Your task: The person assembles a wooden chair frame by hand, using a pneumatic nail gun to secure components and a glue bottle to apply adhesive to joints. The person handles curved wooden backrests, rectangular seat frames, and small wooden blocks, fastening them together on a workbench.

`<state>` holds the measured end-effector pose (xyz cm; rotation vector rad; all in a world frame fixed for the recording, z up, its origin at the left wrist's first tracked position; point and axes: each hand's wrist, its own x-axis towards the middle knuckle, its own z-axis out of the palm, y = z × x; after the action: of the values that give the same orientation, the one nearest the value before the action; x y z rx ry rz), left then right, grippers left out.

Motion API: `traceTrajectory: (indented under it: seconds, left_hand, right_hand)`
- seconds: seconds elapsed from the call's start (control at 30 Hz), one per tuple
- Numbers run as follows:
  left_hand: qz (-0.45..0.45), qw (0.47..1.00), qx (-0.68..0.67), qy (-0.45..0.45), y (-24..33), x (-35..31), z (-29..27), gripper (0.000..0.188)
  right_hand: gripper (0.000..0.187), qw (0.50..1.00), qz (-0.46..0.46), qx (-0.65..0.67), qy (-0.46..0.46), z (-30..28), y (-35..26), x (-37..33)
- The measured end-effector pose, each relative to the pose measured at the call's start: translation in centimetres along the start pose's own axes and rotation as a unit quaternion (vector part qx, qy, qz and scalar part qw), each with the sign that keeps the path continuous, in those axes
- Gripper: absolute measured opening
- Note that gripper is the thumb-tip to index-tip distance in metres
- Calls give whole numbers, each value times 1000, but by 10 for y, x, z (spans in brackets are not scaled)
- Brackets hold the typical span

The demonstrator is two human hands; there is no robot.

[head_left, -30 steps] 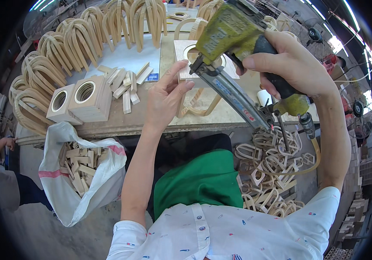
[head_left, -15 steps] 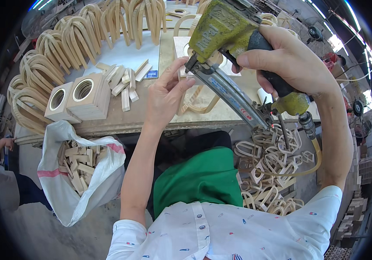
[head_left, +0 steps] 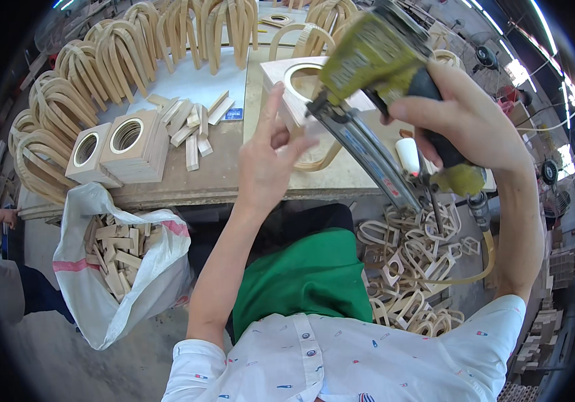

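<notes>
My right hand (head_left: pixel 465 117) is wrapped round the black grip of a yellow-green pneumatic nail gun (head_left: pixel 371 57), tilted with its nose toward my left hand. A hose (head_left: pixel 487 258) hangs from its handle end. Beneath the nose is a pale square wooden panel (head_left: pixel 275 70) with a round hole, partly covered by the gun. A bent wooden loop (head_left: pixel 328 159) shows below the panel. My left hand (head_left: pixel 264 157) is open at the panel's near left edge, index finger stretched along it and thumb apart, slightly blurred. Whether the nose touches the wood is hidden.
Stacked holed blocks (head_left: pixel 133 151) and loose wood strips (head_left: pixel 190 124) lie on the workbench (head_left: pixel 200 187), behind them rows of bent wooden arches (head_left: pixel 76 70). A white sack (head_left: pixel 76 251) of offcuts stands left. A white bottle (head_left: pixel 407 155) is right; assembled loops (head_left: pixel 421 268) pile below.
The nail gun has moved right and slightly down, uncovering more of the panel and its hole. My left hand has shifted right, its thumb coming away from near the gun's nose.
</notes>
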<state>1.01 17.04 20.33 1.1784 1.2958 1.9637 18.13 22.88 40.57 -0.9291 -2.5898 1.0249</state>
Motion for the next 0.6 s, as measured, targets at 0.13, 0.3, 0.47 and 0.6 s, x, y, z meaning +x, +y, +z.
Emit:
traceTrajectory:
  seconds: [0.13, 0.3, 0.47, 0.6]
  left_hand:
    - [-4, 984, 174, 37, 5, -5, -39, 87]
    - [39, 990, 92, -102, -3, 61, -37, 83]
    - [-68, 980, -61, -178, -8, 71, -17, 80]
    - [-59, 976, -122, -167, -8, 53, -8, 77]
  right_hand:
    - [21, 999, 47, 25, 7, -12, 11, -18]
    - [18, 996, 58, 63, -2, -30, 32, -33]
    - [19, 995, 86, 54, 6, -40, 45, -41]
    - [22, 993, 100, 54, 39, -44, 57, -46]
